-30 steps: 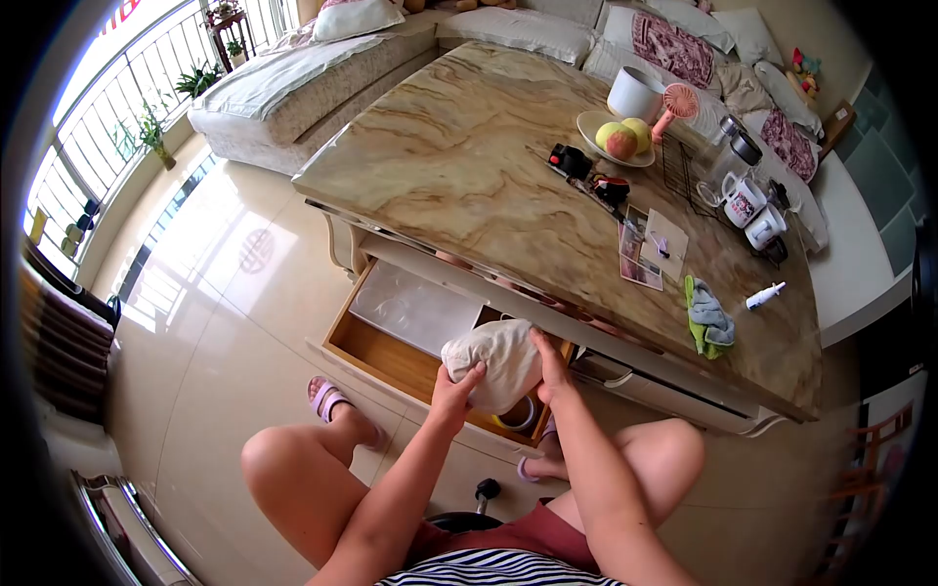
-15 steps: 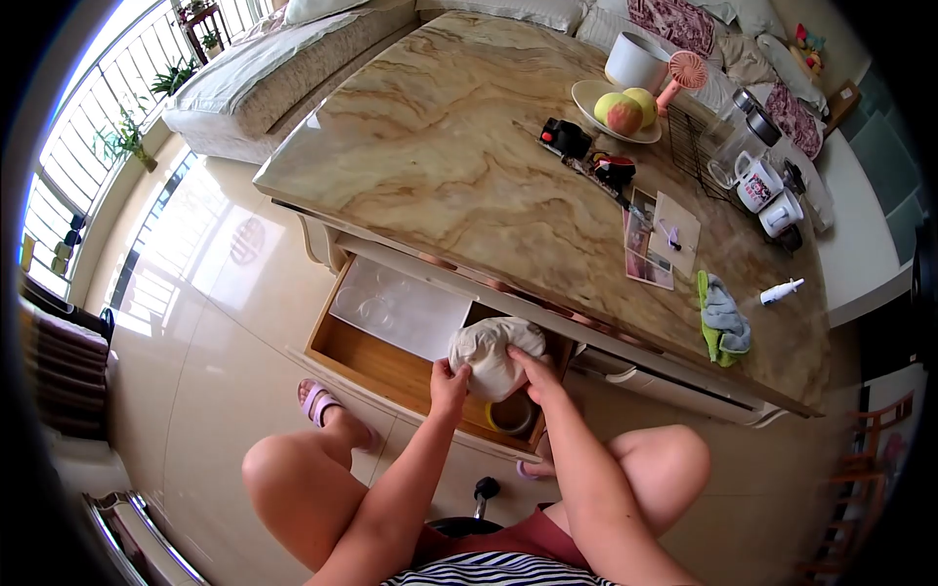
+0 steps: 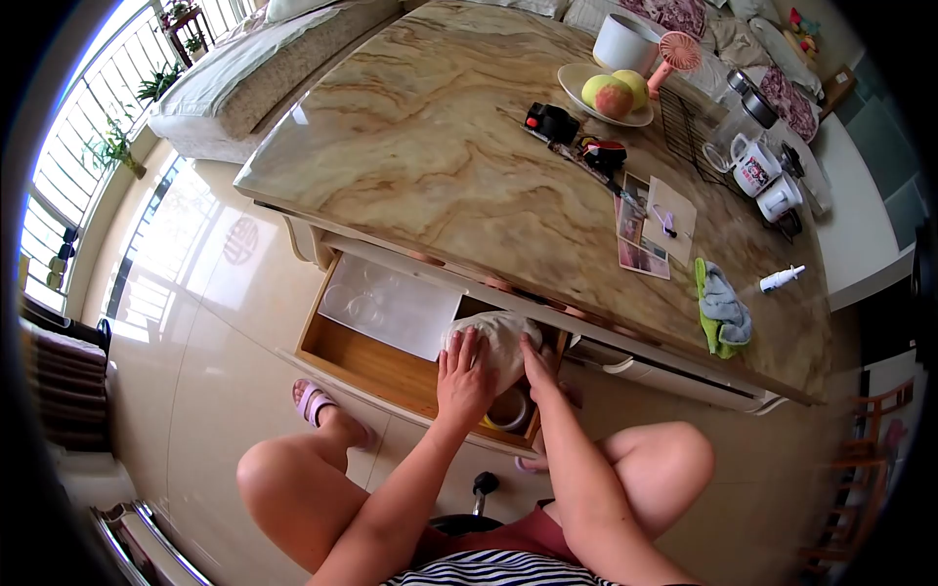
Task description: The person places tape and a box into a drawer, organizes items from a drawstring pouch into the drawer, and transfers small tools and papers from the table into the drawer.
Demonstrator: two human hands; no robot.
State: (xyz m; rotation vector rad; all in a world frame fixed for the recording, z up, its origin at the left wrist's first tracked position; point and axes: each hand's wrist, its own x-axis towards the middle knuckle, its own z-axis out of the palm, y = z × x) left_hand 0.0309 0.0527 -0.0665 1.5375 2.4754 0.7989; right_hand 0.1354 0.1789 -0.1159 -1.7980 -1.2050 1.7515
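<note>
An off-white cloth bundle [image 3: 503, 342], possibly a folded cloth or a soft bag, sits at the right part of the pulled-out wooden drawer [image 3: 362, 365]. My left hand [image 3: 465, 381] lies flat on the bundle's near left side, its fingers stretched and slightly apart. Against the bundle's right edge is my right hand [image 3: 542, 369], its thumb side against the cloth and its other fingers partly hidden. Just below the bundle, a roll of tape [image 3: 507, 411] rests in the drawer's front right corner. A whitish tray [image 3: 391, 308] with clear round items takes up the drawer's back left.
Above the drawer extends the marble-patterned tabletop [image 3: 391, 146]. It carries a fruit plate [image 3: 635, 118], a pink fan [image 3: 674, 59], mugs [image 3: 754, 166], an open palette [image 3: 645, 230], a grey-green cloth [image 3: 721, 308] and a small white bottle [image 3: 782, 279]. My knees flank the drawer.
The bundle has gone from being held between both hands to sitting lower and flatter in the drawer. My left hand has shifted from pinching its edge to lying on it.
</note>
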